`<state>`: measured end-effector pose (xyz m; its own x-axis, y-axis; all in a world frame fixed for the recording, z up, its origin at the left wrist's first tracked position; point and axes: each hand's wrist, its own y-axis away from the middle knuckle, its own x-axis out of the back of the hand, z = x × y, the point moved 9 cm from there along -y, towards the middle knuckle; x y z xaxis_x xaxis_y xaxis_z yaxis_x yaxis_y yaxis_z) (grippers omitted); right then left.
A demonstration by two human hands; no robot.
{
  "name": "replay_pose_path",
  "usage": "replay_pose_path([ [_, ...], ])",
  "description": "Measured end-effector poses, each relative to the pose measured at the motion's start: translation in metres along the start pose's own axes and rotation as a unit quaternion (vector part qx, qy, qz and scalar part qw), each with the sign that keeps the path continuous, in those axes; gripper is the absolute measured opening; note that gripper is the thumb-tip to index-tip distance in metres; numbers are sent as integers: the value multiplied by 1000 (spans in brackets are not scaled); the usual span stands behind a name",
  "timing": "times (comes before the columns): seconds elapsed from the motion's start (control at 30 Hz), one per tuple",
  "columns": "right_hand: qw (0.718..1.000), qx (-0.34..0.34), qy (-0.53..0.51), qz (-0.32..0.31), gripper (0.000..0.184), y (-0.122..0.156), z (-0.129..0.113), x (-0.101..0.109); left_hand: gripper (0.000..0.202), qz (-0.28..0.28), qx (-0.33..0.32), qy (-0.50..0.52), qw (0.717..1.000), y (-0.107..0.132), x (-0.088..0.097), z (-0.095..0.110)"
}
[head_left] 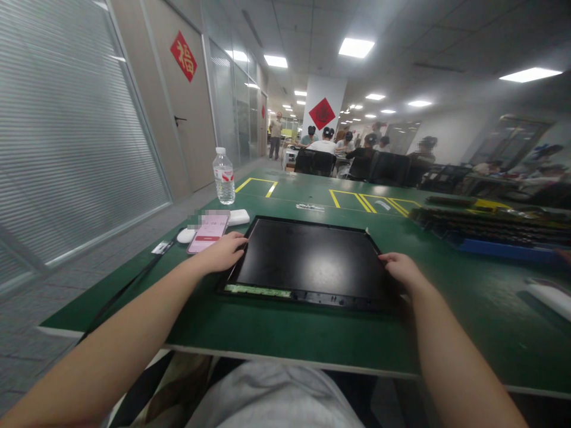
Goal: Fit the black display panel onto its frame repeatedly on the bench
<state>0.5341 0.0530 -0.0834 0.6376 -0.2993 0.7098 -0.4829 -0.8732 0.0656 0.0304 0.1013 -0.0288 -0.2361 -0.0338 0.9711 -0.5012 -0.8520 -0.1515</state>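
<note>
A black display panel [307, 252] lies in front of me on the green table, its dark screen facing up. Along its near edge runs a green circuit strip [259, 290]. My left hand [229, 251] grips the panel's left edge, fingers bent over the frame. At the opposite edge, my right hand [401, 268] pinches the frame between thumb and fingers. The undersides of both hands' grips are partly hidden. Just left of my left hand lies a phone [207, 233] with a lit pink screen.
A water bottle [223, 177] stands at the table's back left, near a white box-like object [238, 217] and a round white item [185, 236]. Stacked dark panels [486, 223] rest on a blue tray [508, 249] at right. A white object [551, 297] lies nearer. People sit in the background.
</note>
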Motion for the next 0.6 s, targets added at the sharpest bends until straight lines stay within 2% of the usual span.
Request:
replay_pose_path([
  [0.23, 1000, 11, 0, 15, 46, -2, 1, 1, 52, -7, 44, -20, 999, -3, -4, -2],
  [0.6, 1000, 13, -9, 16, 46, -8, 7, -1, 57, 9, 61, 4, 998, -5, -8, -10],
])
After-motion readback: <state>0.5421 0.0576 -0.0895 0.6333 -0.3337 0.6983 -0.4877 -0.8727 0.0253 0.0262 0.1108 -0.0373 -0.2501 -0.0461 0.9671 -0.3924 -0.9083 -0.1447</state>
